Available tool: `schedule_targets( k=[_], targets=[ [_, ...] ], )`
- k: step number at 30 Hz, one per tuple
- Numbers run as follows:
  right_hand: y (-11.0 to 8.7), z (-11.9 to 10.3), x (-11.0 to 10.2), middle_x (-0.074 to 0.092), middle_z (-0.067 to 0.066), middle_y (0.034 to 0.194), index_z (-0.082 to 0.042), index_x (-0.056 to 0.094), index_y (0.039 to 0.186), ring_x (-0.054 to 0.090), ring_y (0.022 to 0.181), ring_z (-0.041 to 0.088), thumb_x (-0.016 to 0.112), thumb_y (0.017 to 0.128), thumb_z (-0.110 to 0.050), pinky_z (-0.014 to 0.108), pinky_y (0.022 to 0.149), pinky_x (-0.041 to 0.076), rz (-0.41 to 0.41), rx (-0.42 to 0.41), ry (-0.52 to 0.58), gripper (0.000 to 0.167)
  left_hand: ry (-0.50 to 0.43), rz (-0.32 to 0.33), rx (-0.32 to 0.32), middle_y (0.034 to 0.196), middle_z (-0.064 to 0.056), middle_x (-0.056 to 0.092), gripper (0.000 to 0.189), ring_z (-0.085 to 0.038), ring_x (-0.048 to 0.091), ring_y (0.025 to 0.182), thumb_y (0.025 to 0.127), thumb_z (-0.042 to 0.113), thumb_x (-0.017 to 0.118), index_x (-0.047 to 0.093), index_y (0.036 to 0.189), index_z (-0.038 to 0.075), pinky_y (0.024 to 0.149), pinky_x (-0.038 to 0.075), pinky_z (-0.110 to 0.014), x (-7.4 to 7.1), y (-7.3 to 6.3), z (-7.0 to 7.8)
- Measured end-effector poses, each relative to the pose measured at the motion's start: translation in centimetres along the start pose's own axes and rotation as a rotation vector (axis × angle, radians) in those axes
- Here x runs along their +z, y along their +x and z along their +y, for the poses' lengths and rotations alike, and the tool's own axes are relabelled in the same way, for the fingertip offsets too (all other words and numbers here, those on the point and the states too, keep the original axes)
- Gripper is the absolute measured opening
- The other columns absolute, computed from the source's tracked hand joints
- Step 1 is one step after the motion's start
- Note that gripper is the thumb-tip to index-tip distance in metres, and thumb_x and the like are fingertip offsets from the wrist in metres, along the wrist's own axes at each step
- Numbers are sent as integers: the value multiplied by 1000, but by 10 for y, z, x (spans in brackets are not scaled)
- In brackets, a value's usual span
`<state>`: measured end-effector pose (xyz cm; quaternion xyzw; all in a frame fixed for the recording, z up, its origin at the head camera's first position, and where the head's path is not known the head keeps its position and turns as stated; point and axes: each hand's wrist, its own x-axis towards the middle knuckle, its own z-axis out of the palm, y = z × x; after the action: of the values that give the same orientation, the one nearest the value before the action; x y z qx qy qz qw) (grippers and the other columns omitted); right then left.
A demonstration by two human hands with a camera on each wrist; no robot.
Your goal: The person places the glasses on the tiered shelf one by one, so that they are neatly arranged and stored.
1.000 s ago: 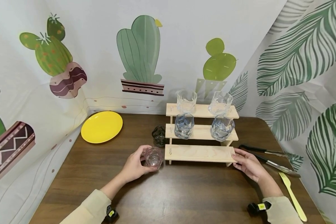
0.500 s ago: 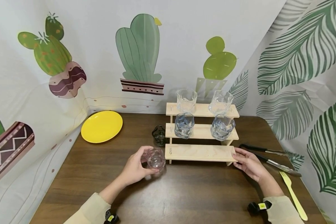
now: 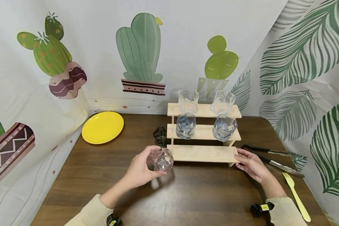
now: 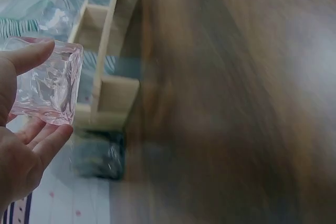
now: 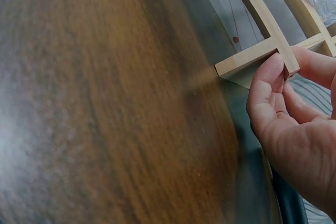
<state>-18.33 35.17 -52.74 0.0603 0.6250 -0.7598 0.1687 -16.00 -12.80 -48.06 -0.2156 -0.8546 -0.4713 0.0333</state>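
My left hand (image 3: 139,167) holds a pinkish clear glass (image 3: 163,161) between thumb and fingers, in front of the left end of a three-step wooden rack (image 3: 204,153). In the left wrist view the glass (image 4: 50,85) appears raised off the table. At the lowest step's right end, my right hand (image 3: 252,166) grips the board, with thumb and fingers at its corner in the right wrist view. Two blue glasses (image 3: 186,126) stand on the middle step and two clear glasses (image 3: 188,101) on the top one. A dark glass (image 3: 160,135) sits left of the rack, partly hidden.
A yellow plate (image 3: 103,128) lies at the back left of the brown table (image 3: 169,197). To the right of the rack are black-handled metal tongs (image 3: 274,160) and a yellow-green fork (image 3: 296,196). A patterned cloth wall closes off the back.
My left hand has carried the pinkish glass a little to the right, so that it now overlaps the lowest step's left end. The right hand stays on the rack.
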Motion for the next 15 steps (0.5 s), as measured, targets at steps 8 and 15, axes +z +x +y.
schedule_targets(
  k=[8,15],
  targets=[
    [0,-1,0,69,-1,112,-11,50,134,67,94,12,60,105,-5,26,79,58,11,8,-7,32,-82,-48,91,128,2,66,90,-17,66,114,65,22,102,53,142,21,92,57,-28,27,22,23],
    [0,-2,1,69,-1,113,-4,44,142,67,94,13,60,105,-6,26,79,58,15,8,-25,40,-17,-67,103,132,5,65,92,-16,64,114,64,28,102,53,142,24,93,56,-33,55,45,41]
  ],
)
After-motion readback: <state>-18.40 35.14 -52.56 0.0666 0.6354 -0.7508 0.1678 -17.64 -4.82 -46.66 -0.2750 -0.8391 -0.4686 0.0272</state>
